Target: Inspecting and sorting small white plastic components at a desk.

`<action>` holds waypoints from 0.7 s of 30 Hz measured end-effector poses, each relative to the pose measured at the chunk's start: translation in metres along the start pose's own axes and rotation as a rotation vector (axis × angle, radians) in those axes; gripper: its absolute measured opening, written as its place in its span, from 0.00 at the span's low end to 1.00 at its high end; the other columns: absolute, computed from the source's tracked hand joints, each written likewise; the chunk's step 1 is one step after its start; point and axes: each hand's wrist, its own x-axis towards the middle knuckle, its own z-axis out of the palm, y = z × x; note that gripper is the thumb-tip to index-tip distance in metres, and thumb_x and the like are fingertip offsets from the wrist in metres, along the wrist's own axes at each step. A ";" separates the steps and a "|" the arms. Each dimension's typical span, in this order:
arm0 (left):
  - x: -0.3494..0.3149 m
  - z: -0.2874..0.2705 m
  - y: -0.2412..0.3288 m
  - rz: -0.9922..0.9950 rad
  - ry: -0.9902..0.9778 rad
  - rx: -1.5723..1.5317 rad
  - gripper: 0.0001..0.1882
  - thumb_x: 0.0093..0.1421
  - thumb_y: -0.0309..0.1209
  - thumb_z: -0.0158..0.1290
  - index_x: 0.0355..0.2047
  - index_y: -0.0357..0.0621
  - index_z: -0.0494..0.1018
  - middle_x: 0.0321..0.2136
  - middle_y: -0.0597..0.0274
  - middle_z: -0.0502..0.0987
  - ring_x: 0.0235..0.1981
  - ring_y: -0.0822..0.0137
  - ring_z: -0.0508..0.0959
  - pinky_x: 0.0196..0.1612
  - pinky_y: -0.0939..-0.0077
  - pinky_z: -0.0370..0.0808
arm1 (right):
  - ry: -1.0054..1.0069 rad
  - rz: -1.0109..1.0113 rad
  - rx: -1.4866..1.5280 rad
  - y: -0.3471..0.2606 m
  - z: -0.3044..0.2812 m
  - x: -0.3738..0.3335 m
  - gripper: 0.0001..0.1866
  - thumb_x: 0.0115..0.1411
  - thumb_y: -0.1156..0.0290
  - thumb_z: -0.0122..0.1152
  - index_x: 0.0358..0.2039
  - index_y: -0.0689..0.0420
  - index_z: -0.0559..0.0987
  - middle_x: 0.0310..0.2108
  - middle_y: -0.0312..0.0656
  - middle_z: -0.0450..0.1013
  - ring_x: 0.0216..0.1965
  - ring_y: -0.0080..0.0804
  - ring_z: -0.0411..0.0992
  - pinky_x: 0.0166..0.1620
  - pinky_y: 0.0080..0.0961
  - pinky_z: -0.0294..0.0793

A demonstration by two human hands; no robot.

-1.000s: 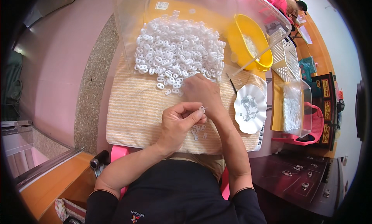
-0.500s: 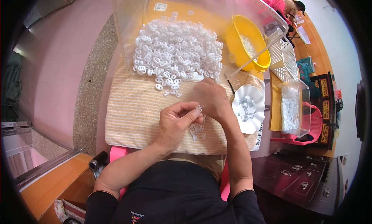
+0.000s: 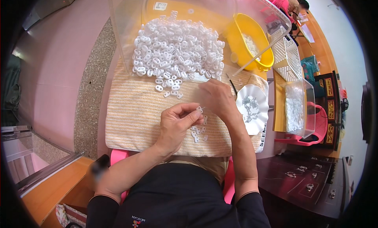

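My left hand (image 3: 177, 123) pinches a small white plastic piece (image 3: 199, 109) between thumb and fingers over a striped beige towel (image 3: 134, 109). My right hand (image 3: 217, 98) is closed just to its right, fingertips meeting the same piece; what else it holds is hidden. Several small white pieces (image 3: 199, 132) lie on the towel right under my hands. A big pile of white plastic pieces (image 3: 177, 52) fills the floor of a clear plastic tub (image 3: 122, 27) lying on its side at the towel's far edge.
A white scalloped dish (image 3: 252, 107) with tiny metal parts sits to the right of my right hand. Behind it are a yellow bowl (image 3: 252, 46), a white basket (image 3: 285, 56), a clear box of white parts (image 3: 299, 107) and a pink stool (image 3: 315, 133).
Both hands have stayed close together over the towel, shifting slightly toward me. The piece is still held between them.
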 end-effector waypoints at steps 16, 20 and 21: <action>0.005 -0.003 0.003 -0.018 0.044 -0.047 0.09 0.60 0.20 0.54 0.41 0.35 0.74 0.32 0.60 0.78 0.33 0.70 0.79 0.41 0.73 0.80 | -0.012 0.121 0.355 0.013 -0.002 -0.021 0.12 0.52 0.75 0.64 0.39 0.60 0.79 0.29 0.39 0.77 0.30 0.27 0.75 0.34 0.23 0.74; 0.005 -0.003 0.005 -0.034 0.056 -0.025 0.09 0.60 0.20 0.54 0.42 0.35 0.73 0.33 0.59 0.77 0.34 0.70 0.79 0.42 0.73 0.80 | -0.032 0.291 0.884 0.024 0.000 -0.029 0.12 0.56 0.76 0.66 0.41 0.66 0.78 0.27 0.33 0.74 0.28 0.16 0.72 0.30 0.16 0.73; 0.006 -0.002 0.005 -0.037 0.054 -0.018 0.09 0.60 0.20 0.54 0.42 0.35 0.73 0.33 0.59 0.77 0.34 0.70 0.79 0.42 0.73 0.80 | -0.030 0.295 0.884 0.024 -0.001 -0.031 0.12 0.56 0.76 0.66 0.41 0.66 0.78 0.27 0.33 0.74 0.28 0.16 0.72 0.30 0.16 0.73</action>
